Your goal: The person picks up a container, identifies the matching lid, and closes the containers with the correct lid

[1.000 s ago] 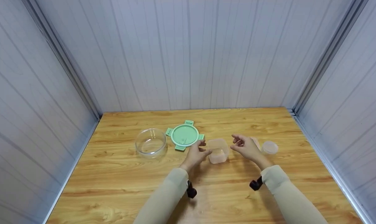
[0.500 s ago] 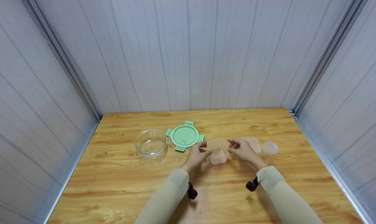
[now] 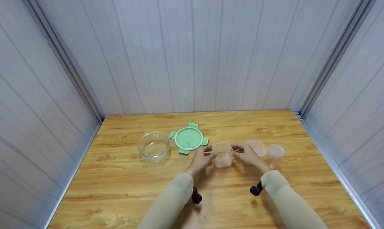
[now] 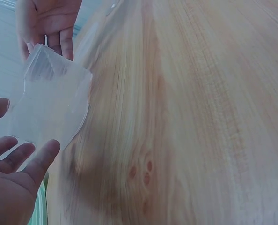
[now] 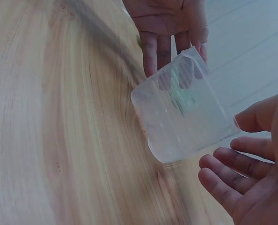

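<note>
Between my two hands stands a clear, rounded-square plastic container (image 3: 222, 161), its mouth facing up. My left hand (image 3: 199, 161) holds its left side, thumb near the rim and fingers along the wall, as the left wrist view shows of the container (image 4: 50, 105). On the opposite side my right hand (image 3: 247, 156) has its thumb at the rim corner and its fingers by the wall of the container (image 5: 181, 124). Just right of that hand lies a flat, translucent rounded-square lid (image 3: 257, 147).
A round glass bowl (image 3: 154, 156) is at the left of the wooden table (image 3: 115, 187). Beside it lies a green round lid (image 3: 188, 138) with clip tabs, close behind my left hand. A small clear cup with a round lid (image 3: 276, 150) stands at the right. Pale panel walls enclose the table.
My right hand has moved left to the container's right side, uncovering the translucent lid. My left hand stays almost still at the other side.
</note>
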`<state>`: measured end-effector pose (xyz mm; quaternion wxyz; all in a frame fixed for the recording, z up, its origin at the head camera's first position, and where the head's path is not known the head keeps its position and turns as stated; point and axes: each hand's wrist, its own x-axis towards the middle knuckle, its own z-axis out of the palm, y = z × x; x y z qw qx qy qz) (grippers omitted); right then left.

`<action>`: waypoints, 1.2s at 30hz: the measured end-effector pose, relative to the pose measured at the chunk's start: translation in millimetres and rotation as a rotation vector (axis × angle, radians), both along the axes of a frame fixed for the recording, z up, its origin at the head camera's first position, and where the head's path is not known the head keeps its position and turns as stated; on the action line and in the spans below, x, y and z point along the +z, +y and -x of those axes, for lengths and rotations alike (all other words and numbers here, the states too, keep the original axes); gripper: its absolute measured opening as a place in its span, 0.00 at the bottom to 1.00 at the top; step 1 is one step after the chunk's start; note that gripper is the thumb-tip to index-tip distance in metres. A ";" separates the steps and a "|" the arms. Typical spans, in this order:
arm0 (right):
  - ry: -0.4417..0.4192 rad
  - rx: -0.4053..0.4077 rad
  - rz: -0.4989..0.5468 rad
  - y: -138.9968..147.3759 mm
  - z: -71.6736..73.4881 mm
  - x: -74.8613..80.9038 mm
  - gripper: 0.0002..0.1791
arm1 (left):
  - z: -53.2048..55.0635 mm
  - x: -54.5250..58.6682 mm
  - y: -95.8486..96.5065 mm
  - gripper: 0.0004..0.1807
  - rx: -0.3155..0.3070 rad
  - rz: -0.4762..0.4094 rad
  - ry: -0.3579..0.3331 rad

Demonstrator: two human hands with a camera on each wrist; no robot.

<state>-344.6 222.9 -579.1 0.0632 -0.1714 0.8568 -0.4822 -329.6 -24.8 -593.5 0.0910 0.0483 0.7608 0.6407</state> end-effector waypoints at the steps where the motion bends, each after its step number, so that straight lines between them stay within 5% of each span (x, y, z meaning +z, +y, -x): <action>1: -0.005 -0.001 0.004 -0.3 0.1 -0.8 0.23 | -0.1 -0.2 0.2 0.24 0.004 0.001 -0.001; 18: -0.127 -0.024 0.216 -3.3 -1.6 -5.7 0.25 | -8.3 0.4 4.7 0.24 0.014 -0.072 -0.007; 36: -0.134 -0.101 0.204 -14.2 -7.3 6.6 0.24 | -8.8 10.7 -2.6 0.26 0.029 -0.120 -0.045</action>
